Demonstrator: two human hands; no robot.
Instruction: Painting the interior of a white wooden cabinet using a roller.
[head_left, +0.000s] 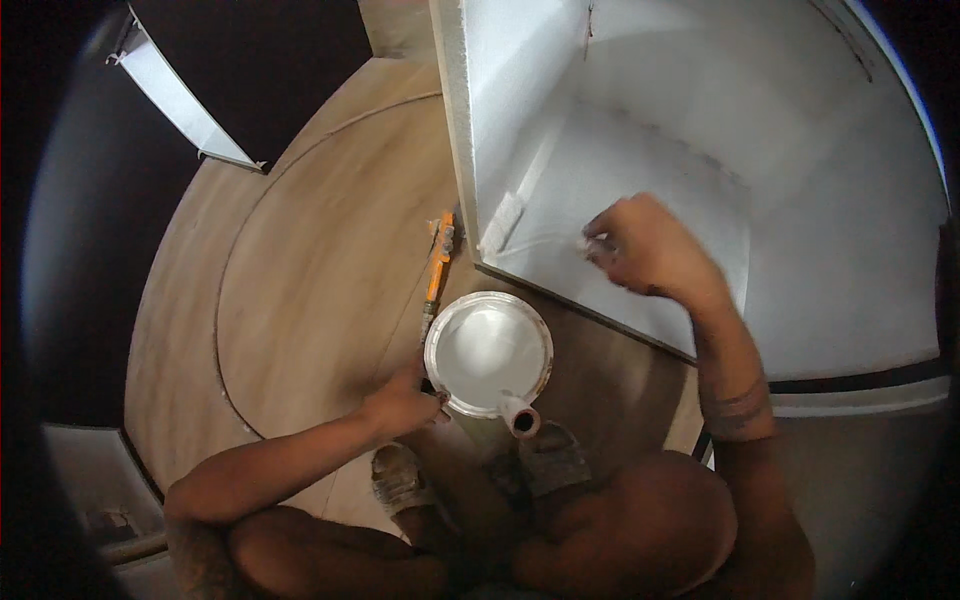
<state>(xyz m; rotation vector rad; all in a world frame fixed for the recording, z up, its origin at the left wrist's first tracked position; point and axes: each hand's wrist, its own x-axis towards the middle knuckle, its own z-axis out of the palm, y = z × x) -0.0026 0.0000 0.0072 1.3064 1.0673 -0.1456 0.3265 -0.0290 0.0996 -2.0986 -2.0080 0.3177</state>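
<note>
My right hand [640, 245] is inside a white-painted box-like cabinet [630, 180], fingers closed round the paint-smeared handle of a small paint roller [503, 222]. The roller's white sleeve lies against the cabinet's lower left inner corner, joined to my hand by a thin frame. Between my feet stands a round paint bucket [546, 350] holding white paint [485, 352]. My left hand [402, 402] grips the bucket's near left rim, thumb and fingers closed on it. A paint-coated tube [520, 415] with a hollow end leans over the near right rim.
An orange-handled tool [438, 262] lies on the wood-patterned floor [310, 250] beside the cabinet's edge. A thin cable [217, 310] curves across the floor at left. My sandalled feet [400, 480] flank the bucket's near side. Dark panels [270, 60] stand at the far left.
</note>
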